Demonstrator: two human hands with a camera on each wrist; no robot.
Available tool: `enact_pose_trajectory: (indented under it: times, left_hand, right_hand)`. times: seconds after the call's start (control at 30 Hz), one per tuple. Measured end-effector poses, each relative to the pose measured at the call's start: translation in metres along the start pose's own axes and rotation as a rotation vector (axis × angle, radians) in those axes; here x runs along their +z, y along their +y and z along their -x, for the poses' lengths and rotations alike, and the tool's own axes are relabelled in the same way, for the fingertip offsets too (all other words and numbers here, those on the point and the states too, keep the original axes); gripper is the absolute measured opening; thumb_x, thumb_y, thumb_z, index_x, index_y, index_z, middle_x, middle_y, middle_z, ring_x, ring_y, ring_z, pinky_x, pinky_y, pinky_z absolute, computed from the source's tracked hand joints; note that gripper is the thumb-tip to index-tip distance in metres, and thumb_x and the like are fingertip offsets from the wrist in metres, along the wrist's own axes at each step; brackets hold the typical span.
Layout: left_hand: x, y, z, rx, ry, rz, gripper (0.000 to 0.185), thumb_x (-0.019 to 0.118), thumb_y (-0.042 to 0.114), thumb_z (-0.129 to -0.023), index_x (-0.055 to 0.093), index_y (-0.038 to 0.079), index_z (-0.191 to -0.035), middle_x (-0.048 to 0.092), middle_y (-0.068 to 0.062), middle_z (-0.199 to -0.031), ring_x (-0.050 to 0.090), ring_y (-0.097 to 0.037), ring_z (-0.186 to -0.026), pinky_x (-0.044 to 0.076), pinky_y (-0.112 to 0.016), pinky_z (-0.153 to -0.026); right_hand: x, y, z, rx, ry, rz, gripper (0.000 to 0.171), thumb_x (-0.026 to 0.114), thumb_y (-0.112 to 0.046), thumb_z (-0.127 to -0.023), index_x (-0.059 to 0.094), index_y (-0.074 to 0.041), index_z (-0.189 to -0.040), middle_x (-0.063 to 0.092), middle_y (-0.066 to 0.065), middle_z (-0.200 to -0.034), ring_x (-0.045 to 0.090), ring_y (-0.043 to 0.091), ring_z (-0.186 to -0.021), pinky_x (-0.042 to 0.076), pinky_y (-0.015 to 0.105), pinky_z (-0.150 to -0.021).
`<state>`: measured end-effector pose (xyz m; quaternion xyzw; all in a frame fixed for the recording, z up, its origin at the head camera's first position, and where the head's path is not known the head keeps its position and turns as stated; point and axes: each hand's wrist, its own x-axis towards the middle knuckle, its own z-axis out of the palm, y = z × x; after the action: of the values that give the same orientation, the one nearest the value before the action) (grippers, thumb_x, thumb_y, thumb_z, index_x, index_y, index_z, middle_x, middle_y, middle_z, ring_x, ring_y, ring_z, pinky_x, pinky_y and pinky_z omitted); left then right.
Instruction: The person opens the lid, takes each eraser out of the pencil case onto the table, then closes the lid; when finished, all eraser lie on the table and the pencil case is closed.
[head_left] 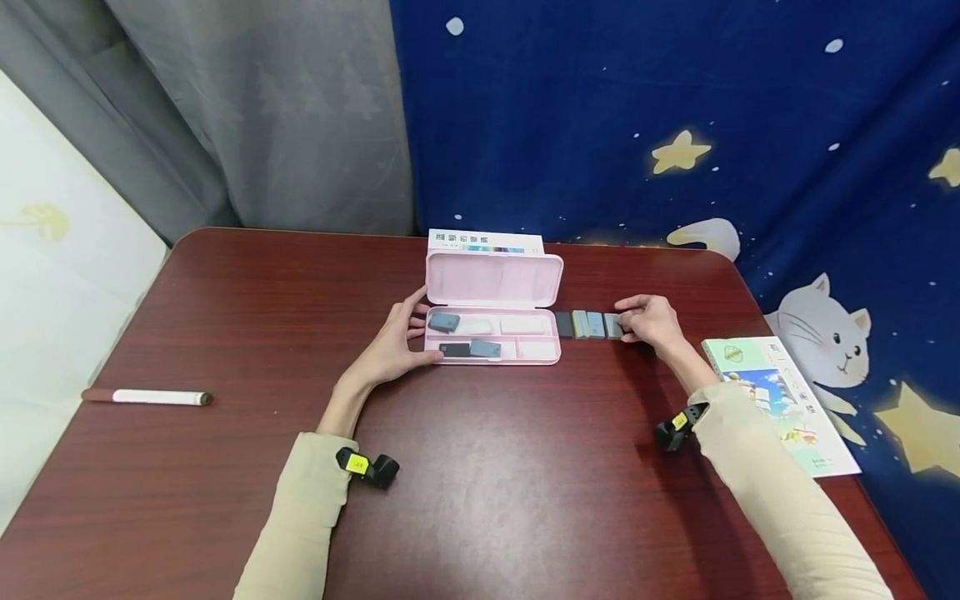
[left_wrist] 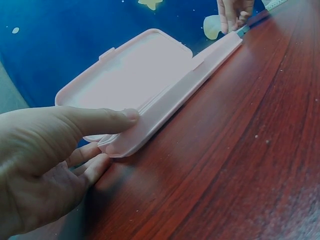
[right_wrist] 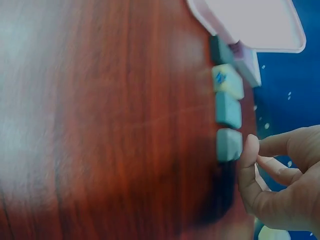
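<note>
On the bench (head_left: 487,467), by head view, the open pink case (head_left: 493,279) lies left of a row of blocks (head_left: 596,325); by left wrist, my left grip (left_wrist: 45,155) pinches its end; by right wrist, my right grip (right_wrist: 290,195) is at the end block (right_wrist: 229,145), whether grasping I cannot tell.

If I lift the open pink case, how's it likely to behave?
The pink case is probably stiff, given its straight, smooth walls. Its lid stands open, so it may swing. The grey-blue blocks look loose inside and could slide if it tilts.
</note>
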<state>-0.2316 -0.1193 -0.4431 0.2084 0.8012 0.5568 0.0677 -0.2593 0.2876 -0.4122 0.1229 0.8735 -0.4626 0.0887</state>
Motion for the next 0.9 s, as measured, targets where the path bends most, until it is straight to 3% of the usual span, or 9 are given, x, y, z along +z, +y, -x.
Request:
enact_pose_trajectory:
  times: [0.13,0.37,0.63,0.9]
  left_hand:
    - [0.0,-0.016,-0.004,-0.008,0.006,-0.017,0.105,0.082,0.0,-0.073,0.015,0.008,-0.154,0.034,-0.024,-0.132,0.043,-0.035,-0.115,0.041,-0.046,-0.103]
    - [0.0,-0.019,-0.003,0.003,0.009,0.003,0.106,0.083,0.001,-0.073,0.016,0.01,-0.154,0.034,-0.023,-0.131,0.044,-0.035,-0.114,0.041,-0.045,-0.103]
    - [-0.003,0.018,0.004,-0.017,-0.009,0.007,0.1,0.077,-0.008,-0.074,0.014,-0.005,-0.151,0.031,-0.034,-0.132,0.041,-0.046,-0.115,0.038,-0.053,-0.103]
    - [-0.003,0.019,0.004,-0.001,-0.009,0.033,0.1,0.078,-0.008,-0.074,0.015,-0.004,-0.151,0.032,-0.034,-0.131,0.041,-0.046,-0.115,0.038,-0.053,-0.103]
  right_hand:
    - [0.005,-0.012,0.003,-0.032,-0.017,-0.006,0.029,0.056,-0.001,-0.092,0.06,0.009,-0.119,0.067,0.022,-0.1,0.062,0.012,-0.07,0.059,0.03,-0.063]
    - [0.029,-0.033,0.008,-0.098,-0.068,-0.02,0.029,0.057,0.003,-0.09,0.059,0.012,-0.118,0.066,0.027,-0.1,0.063,0.012,-0.062,0.059,0.031,-0.064]
    - [0.055,-0.057,0.015,-0.201,-0.089,0.102,0.026,0.06,-0.002,-0.089,0.065,0.003,-0.115,0.068,0.023,-0.095,0.069,0.03,-0.075,0.058,0.039,-0.069]
    - [0.082,-0.072,0.012,-0.461,-0.09,0.328,0.017,0.065,0.001,-0.085,0.072,0.0,-0.1,0.07,0.012,-0.087,0.066,0.022,-0.077,0.055,0.033,-0.069]
